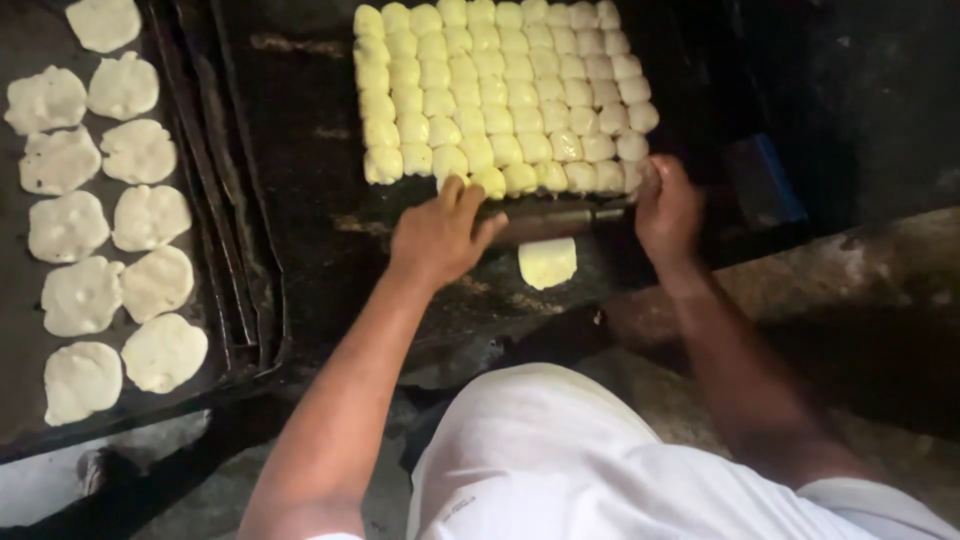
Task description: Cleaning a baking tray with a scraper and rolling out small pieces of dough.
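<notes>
Several rows of small pale yellow dough balls [500,90] are packed tightly on a dark baking tray [300,150]. My left hand [440,232] rests at the front edge of the block, fingertips touching a dough ball there. My right hand [665,205] is at the block's right front corner, curled around the end of a dark rod-like tool [560,215] lying along the front row. One loose piece of dough [547,262] lies on the tray just in front of the tool, between my hands.
A second dark tray [20,320] at the left carries two columns of flattened white dough rounds [110,220]. A blue-edged object [770,180] sits right of the tray. My white-clad lap [560,460] fills the bottom.
</notes>
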